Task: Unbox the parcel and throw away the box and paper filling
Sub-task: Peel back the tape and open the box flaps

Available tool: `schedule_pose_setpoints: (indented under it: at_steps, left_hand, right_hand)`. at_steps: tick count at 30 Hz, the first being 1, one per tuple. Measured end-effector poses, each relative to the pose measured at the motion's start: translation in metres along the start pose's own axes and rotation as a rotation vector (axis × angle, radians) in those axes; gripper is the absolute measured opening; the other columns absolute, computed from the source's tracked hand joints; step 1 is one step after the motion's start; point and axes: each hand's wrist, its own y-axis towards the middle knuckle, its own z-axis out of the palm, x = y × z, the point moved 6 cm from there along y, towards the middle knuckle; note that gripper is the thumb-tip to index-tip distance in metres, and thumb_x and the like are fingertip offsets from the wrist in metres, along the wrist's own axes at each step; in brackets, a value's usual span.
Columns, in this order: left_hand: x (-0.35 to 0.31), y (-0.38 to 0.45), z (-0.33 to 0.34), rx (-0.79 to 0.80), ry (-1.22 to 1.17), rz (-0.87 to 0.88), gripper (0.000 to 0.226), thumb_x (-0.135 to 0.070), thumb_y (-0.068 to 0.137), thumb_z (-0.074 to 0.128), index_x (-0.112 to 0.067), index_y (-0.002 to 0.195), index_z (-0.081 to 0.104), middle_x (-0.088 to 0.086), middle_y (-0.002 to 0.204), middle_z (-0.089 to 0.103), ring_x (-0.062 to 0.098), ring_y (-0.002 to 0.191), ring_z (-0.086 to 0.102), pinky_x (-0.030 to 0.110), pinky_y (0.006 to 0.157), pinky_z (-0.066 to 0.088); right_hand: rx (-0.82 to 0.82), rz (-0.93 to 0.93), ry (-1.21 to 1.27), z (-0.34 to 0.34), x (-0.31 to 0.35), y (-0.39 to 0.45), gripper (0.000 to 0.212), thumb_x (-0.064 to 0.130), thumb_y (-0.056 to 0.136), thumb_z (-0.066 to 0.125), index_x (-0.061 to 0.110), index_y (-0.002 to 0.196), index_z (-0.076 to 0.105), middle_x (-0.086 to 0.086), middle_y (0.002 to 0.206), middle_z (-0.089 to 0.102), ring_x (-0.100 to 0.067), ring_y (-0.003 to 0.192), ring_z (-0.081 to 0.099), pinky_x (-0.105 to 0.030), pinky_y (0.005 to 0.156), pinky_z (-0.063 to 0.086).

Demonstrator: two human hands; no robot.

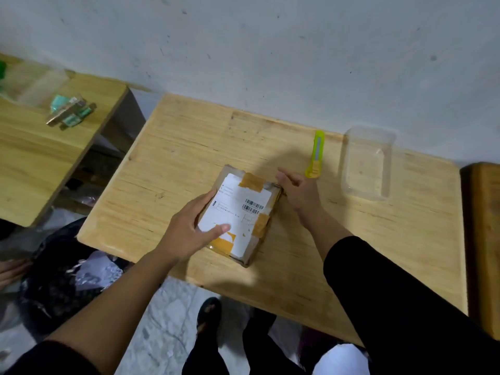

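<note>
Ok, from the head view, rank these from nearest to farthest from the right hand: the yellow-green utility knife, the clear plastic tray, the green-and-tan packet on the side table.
1. Yellow-green utility knife, just beyond the right hand.
2. Clear plastic tray, further right, near the wall.
3. Green-and-tan packet, far left on the side table.

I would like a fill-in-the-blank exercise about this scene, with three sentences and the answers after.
1. The left hand holds the parcel, which is still sealed with brown ____.
2. The right hand is open between the parcel and the ____ utility knife.
3. The clear plastic tray lies to the ____ of the knife.

Missing words: tape; green; right
</note>
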Motion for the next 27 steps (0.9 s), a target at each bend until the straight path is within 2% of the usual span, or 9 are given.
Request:
schedule_pose_setpoints:
  at_steps: [5,7,10,12,15,17,20,22,27]
  left_hand:
    - [0.011,-0.015,-0.013,0.090,-0.013,0.020,0.094,-0.067,0.047,0.076,-0.058,0.130,0.032,-0.047,0.123,0.039,-0.020,0.119,0.037,0.003,0.092,0.037]
    - [0.009,-0.010,-0.016,0.117,0.009,0.027,0.092,-0.062,0.045,0.079,-0.063,0.124,0.032,-0.045,0.121,0.040,-0.022,0.115,0.040,-0.002,0.085,0.038]
    - [0.005,0.001,-0.021,0.124,0.083,0.086,0.091,-0.043,0.053,0.084,-0.056,0.126,0.033,-0.034,0.125,0.041,-0.011,0.114,0.044,0.009,0.092,0.040]
    - [0.008,0.010,-0.029,0.087,0.123,0.118,0.086,-0.031,0.059,0.085,-0.038,0.133,0.041,-0.020,0.131,0.046,-0.002,0.119,0.043,0.018,0.100,0.038]
    - [0.012,0.030,-0.043,0.004,0.139,0.108,0.081,-0.030,0.063,0.083,-0.020,0.134,0.045,0.001,0.136,0.051,0.012,0.123,0.046,0.027,0.105,0.037]
    - [0.014,0.044,-0.051,-0.064,0.180,0.057,0.078,-0.033,0.066,0.080,-0.019,0.134,0.045,0.006,0.133,0.052,0.019,0.120,0.049,0.031,0.101,0.040]
    - [0.014,0.063,-0.057,-0.161,0.228,-0.064,0.065,-0.044,0.076,0.070,-0.016,0.130,0.048,0.008,0.117,0.063,0.026,0.104,0.059,0.033,0.084,0.047]
    - [0.013,0.072,-0.054,-0.172,0.180,-0.129,0.056,-0.044,0.080,0.065,-0.012,0.123,0.053,0.012,0.112,0.066,0.030,0.100,0.062,0.035,0.083,0.051]
    - [-0.004,0.066,-0.036,-0.059,0.097,0.044,0.051,-0.037,0.083,0.064,-0.015,0.127,0.050,0.009,0.121,0.064,0.025,0.110,0.058,0.029,0.088,0.043]
  right_hand:
    - [0.061,-0.032,0.060,0.008,0.007,-0.013,0.025,0.020,0.090,0.058,0.008,0.109,0.067,-0.008,0.118,0.067,-0.010,0.104,0.058,-0.030,0.098,0.047]
    - [0.041,-0.029,0.054,0.008,0.005,-0.016,0.024,0.021,0.090,0.058,0.009,0.108,0.068,-0.007,0.115,0.068,-0.010,0.103,0.058,-0.030,0.097,0.047]
    - [-0.047,-0.011,0.054,0.006,0.002,-0.022,0.022,0.022,0.089,0.059,0.012,0.105,0.070,-0.005,0.111,0.070,-0.010,0.101,0.059,-0.033,0.096,0.049]
    - [-0.120,0.006,0.050,0.002,-0.001,-0.029,0.022,0.023,0.089,0.059,0.013,0.105,0.070,-0.003,0.108,0.070,-0.012,0.101,0.059,-0.035,0.097,0.048]
    - [-0.229,0.051,0.047,-0.003,-0.010,-0.045,0.022,0.025,0.088,0.059,0.016,0.104,0.071,0.001,0.107,0.069,-0.016,0.105,0.060,-0.038,0.100,0.047]
    - [-0.294,0.073,0.098,0.000,-0.016,-0.058,0.020,0.024,0.087,0.060,0.018,0.102,0.072,0.000,0.109,0.070,-0.017,0.106,0.061,-0.040,0.100,0.048]
    - [-0.366,0.104,0.197,0.012,-0.023,-0.081,0.023,0.027,0.081,0.066,0.018,0.101,0.072,-0.003,0.106,0.072,-0.018,0.102,0.064,-0.040,0.097,0.050]
    - [-0.422,0.115,0.233,0.022,-0.029,-0.095,0.028,0.027,0.079,0.068,0.016,0.104,0.070,-0.005,0.106,0.072,-0.018,0.101,0.065,-0.040,0.098,0.050]
    - [-0.545,0.115,0.253,0.036,-0.030,-0.128,0.034,0.020,0.083,0.067,0.013,0.115,0.063,-0.005,0.109,0.068,-0.011,0.092,0.061,-0.024,0.094,0.047]
